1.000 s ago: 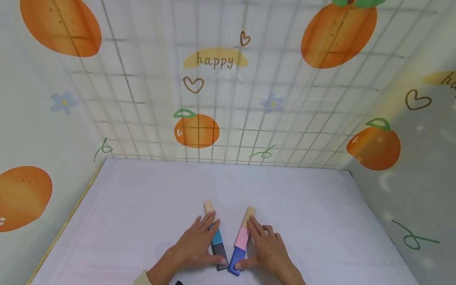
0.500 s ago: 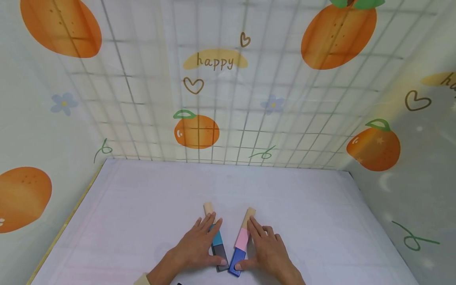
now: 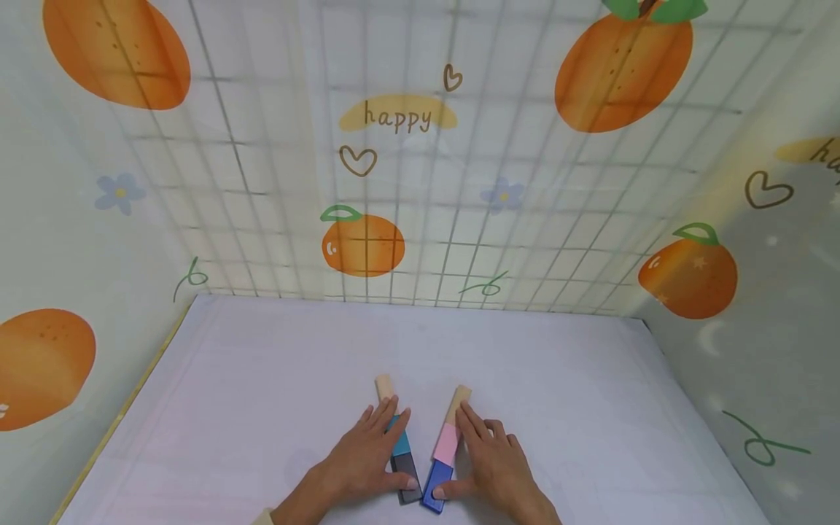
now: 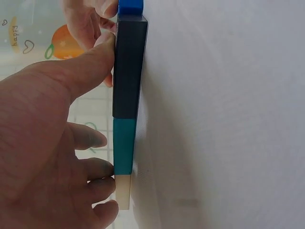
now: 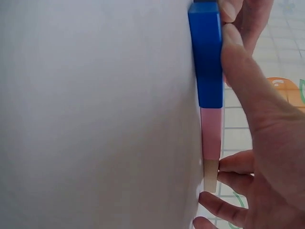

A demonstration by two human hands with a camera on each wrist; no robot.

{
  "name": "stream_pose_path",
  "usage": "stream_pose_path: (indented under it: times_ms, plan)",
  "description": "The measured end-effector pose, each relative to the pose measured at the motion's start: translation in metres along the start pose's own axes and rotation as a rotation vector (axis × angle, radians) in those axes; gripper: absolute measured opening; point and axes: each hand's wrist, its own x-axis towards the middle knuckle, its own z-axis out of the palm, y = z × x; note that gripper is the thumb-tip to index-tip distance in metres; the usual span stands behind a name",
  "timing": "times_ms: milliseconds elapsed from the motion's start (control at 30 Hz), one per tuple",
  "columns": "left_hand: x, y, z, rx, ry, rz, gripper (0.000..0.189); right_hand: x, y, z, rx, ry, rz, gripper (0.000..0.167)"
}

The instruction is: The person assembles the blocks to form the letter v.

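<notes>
Two rows of flat blocks lie on the white tabletop in a V, their near ends close together. The left row has a cream block (image 3: 383, 385), a teal block (image 3: 402, 443) and a dark grey block (image 3: 405, 467). My left hand (image 3: 357, 459) rests on it, thumb on the grey block and fingertips by the cream-teal joint. The right row has a wood-coloured block (image 3: 460, 399), a pink block (image 3: 446, 442) and a blue block (image 5: 208, 62). My right hand (image 3: 500, 463) has its thumb on the blue block and fingertips at the wood-coloured one. Both hands' fingers are mostly extended.
A white tabletop (image 3: 295, 350) spreads around the blocks. Behind it hangs a pale curtain (image 3: 420, 182) with orange prints over a wire grid; similar panels stand at left and right. A yellowish edge (image 3: 131, 394) runs along the table's left side.
The head view has tipped slightly, so everything sits a little lower in it. Both hands stay in place on the blocks.
</notes>
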Motion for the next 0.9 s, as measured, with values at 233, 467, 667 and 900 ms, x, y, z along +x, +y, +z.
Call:
stream_pose_path:
  times_ms: [233, 467, 667, 900]
  plan:
    - [-0.0004, 0.0008, 0.0005, 0.025, 0.01, 0.0, 0.1, 0.0003, 0.0001, 0.0002, -0.003, -0.004, 0.008, 0.137]
    - [-0.001, 0.0015, 0.0006, 0.027, 0.014, 0.003, 0.099, 0.0016, 0.0006, -0.0002, -0.008, -0.021, 0.028, 0.136]
    - [-0.0011, 0.0029, -0.0007, 0.027, 0.014, 0.002, 0.099, 0.0027, 0.0013, -0.0012, -0.005, -0.032, 0.047, 0.135]
    - [-0.0013, 0.0051, -0.002, 0.007, 0.02, -0.005, 0.099, 0.0026, 0.0026, -0.0003, -0.004, -0.022, 0.042, 0.136]
